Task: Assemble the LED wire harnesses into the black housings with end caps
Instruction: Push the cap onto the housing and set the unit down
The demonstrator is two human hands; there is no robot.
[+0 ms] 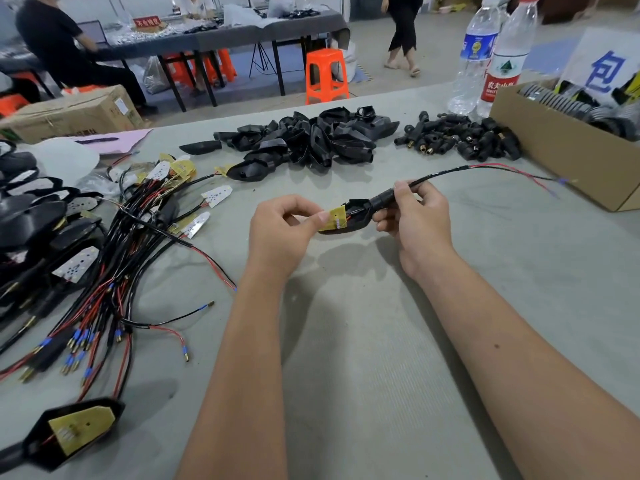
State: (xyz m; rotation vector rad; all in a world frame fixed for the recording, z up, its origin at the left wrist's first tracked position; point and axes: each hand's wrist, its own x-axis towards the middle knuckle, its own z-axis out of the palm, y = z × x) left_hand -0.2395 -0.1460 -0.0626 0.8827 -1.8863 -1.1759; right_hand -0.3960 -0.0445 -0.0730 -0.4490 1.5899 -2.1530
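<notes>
Above the grey table, my left hand [285, 230] pinches the yellow LED board [335, 218] that sits in a black housing [353, 214]. My right hand [414, 214] grips the black end cap [382, 199] at the housing's right end. From the cap a black sheathed wire [450, 173] runs right and splits into red and black leads. A pile of empty black housings [304, 140] lies at the back centre, with a pile of black end caps [460, 140] to its right. Loose LED wire harnesses [114, 265] lie tangled at the left.
A cardboard box [561, 157] of parts stands at the right, with two water bottles [491, 53] behind it. Finished housings [31, 216] are stacked at the far left; one assembled unit [76, 431] lies at the front left. People, tables and an orange stool [327, 76] are beyond.
</notes>
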